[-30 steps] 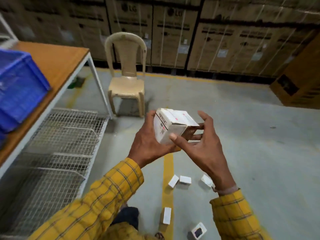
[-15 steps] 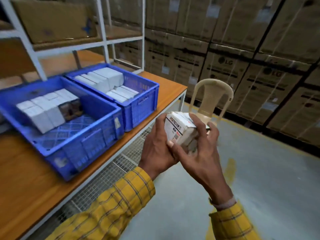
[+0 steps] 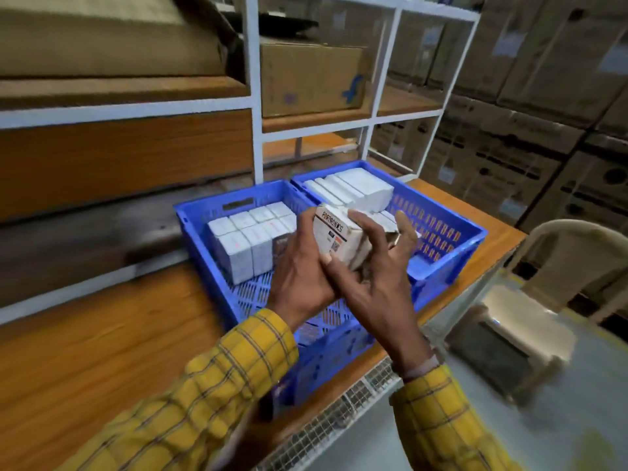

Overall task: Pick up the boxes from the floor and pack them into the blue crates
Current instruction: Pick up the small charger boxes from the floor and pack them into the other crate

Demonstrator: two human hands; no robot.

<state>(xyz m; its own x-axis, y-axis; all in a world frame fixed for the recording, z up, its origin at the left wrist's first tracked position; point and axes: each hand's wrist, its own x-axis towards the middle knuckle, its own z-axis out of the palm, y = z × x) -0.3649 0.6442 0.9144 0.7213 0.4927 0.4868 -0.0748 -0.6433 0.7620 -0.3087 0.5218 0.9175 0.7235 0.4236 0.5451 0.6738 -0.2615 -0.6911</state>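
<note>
Perforated blue plastic is seen in the crates (image 3: 438,266), smooth wood grain in the worktop (image 3: 102,351), matt card in the boxes (image 3: 244,249).

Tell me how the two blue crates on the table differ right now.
The near crate holds small white boxes standing upright in a block at its far end, with bare mesh floor in front; the far crate holds larger white boxes lying stacked. The left hand and right hand hold a stack of boxes above the near crate, hiding part of the far one. Both are blue, perforated and sit side by side on the wooden table.
</note>
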